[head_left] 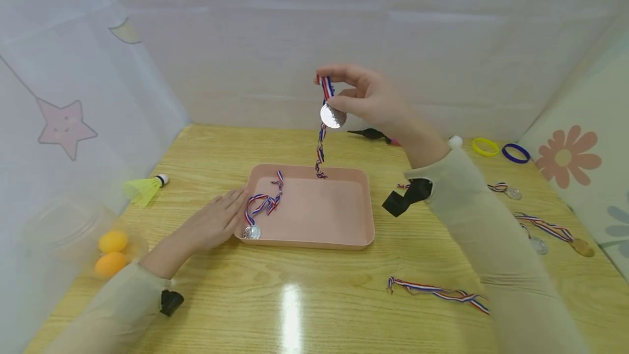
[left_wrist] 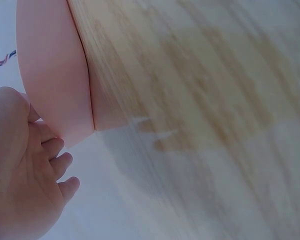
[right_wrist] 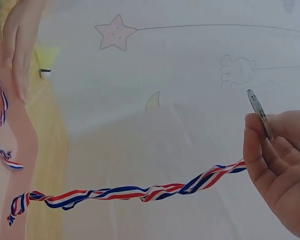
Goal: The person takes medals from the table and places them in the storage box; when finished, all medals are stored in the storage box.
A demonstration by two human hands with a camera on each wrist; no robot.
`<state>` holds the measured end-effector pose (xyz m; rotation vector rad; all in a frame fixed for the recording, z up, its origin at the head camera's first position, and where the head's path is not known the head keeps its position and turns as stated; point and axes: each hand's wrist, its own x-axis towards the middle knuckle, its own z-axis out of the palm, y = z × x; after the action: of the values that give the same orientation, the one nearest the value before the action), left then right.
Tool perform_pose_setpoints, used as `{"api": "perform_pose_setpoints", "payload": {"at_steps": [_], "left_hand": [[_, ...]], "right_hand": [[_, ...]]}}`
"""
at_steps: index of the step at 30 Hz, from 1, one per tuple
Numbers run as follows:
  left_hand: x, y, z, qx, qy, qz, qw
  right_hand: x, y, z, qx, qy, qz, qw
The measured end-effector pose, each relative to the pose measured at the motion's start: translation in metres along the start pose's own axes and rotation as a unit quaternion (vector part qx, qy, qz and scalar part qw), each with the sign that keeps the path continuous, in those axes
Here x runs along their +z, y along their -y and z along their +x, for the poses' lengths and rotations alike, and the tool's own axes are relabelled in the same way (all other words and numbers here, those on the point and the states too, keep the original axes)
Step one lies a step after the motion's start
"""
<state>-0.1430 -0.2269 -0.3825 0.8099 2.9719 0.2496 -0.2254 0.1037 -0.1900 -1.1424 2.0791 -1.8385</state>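
Silver medal point(head_left: 333, 116) hanging above the pink tray point(head_left: 314, 236)
The right hand point(head_left: 369, 100) is pinching the medal and its twisted ribbon point(head_left: 321, 149), which is trailing down to the tray's 12 o'clock rim; the left hand point(head_left: 212, 224), fingers flat, is pressing the tray's 9 o'clock edge on the tabletop point(head_left: 295, 294).

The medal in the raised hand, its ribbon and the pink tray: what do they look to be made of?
The medal looks like silvery metal or metal-coated plastic: it glints; which one is unclear. Its ribbon seems woven fabric, striped red, white and blue, limp and twisted. The tray appears to be matte pink plastic, smooth with rounded moulded corners.
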Motion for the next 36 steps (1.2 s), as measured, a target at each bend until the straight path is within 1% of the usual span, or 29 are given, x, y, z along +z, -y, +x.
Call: {"api": "perform_pose_setpoints", "payload": {"at_steps": [4,7,13,17,24,26,33,36], "left_hand": [[0.0,-0.001,0.001,0.0,0.0,-0.003,1.0],[0.0,-0.002,0.001,-0.001,-0.001,-0.005,1.0],[0.0,-0.001,0.002,0.0,-0.004,-0.007,1.0],[0.001,-0.001,0.003,0.005,-0.01,-0.004,0.9999],[0.0,-0.001,0.003,0.013,-0.013,-0.002,0.9998],[0.0,-0.002,0.002,0.017,-0.013,0.001,0.9998],[-0.003,-0.003,0.002,0.017,-0.012,0.001,0.9998],[-0.002,-0.003,0.002,0.014,-0.01,0.001,0.9998]], "right_hand": [[0.018,-0.011,0.006,0.018,0.026,-0.005,0.999],[0.033,-0.024,0.009,0.031,0.046,0.0,0.998],[0.058,-0.053,0.009,0.056,0.085,-0.024,0.995],[0.069,-0.07,0.005,0.084,0.099,-0.035,0.991],[0.084,-0.097,-0.006,0.137,0.111,-0.058,0.983],[0.088,-0.106,-0.01,0.154,0.12,-0.052,0.979],[0.108,-0.135,-0.026,0.192,0.139,-0.1,0.966],[0.118,-0.145,-0.031,0.208,0.145,-0.103,0.962]]}}
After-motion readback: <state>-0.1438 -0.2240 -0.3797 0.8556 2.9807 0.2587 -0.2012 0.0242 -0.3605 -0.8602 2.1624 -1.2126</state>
